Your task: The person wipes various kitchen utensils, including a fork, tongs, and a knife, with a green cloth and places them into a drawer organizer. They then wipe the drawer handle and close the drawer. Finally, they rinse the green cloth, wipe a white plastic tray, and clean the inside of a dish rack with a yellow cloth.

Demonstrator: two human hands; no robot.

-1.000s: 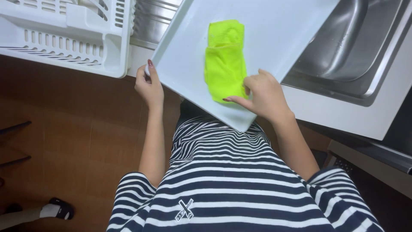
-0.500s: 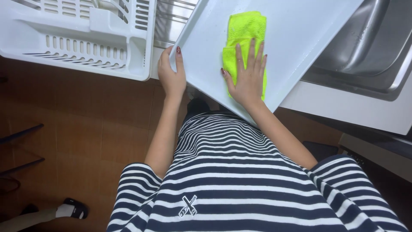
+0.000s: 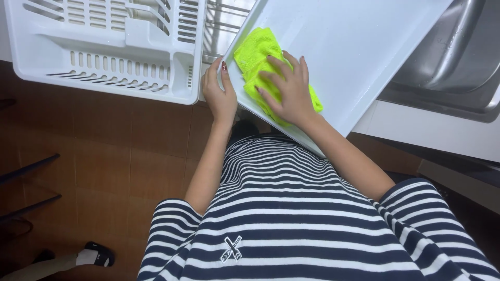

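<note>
Cloth pressed flat on white tray, tray gripped at edge.

Right hand [image 3: 289, 91], fingers spread, palm down on yellow-green cloth [image 3: 255, 54] lying on tray [image 3: 354, 57]. Left hand [image 3: 219, 93] clasps tray's near-left rim, beside white dish rack [image 3: 104, 47]; steel sink [image 3: 453, 62] right.
</note>
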